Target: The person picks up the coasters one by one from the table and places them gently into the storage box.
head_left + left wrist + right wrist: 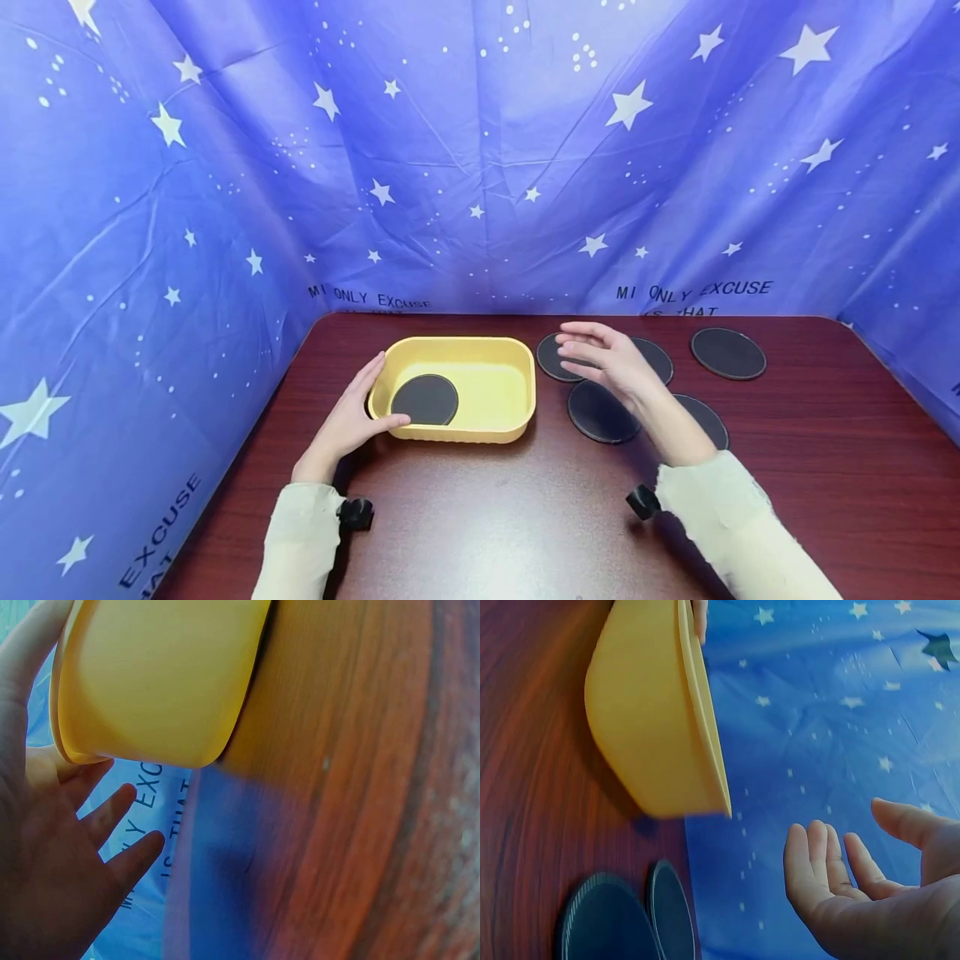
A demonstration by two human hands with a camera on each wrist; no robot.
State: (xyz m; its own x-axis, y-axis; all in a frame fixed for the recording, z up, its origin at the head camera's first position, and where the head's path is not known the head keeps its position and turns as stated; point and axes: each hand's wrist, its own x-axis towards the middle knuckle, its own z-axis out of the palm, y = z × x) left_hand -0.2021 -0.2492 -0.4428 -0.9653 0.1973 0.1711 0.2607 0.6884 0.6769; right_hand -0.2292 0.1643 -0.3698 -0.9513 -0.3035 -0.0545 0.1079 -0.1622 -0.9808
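My left hand (352,421) holds the left end of a yellow rectangular tub (517,408), its thumb over the near rim and its fingers along the left side. The left wrist view shows the other fingers spread below the tub's rim. Inside the tub, toward its left, lies a round black coaster (426,399). My right hand (609,362) is raised over other coasters to the right of the tub, with its fingers loosely bent and nothing in them. In the right wrist view its palm and fingertips show apart from the tub.
Several round black coasters lie on the dark red wooden table (465,508), among them a near one (600,412) partly under the right hand and a far right one (727,353). A blue star-patterned curtain (480,167) stands behind the table and along its sides.
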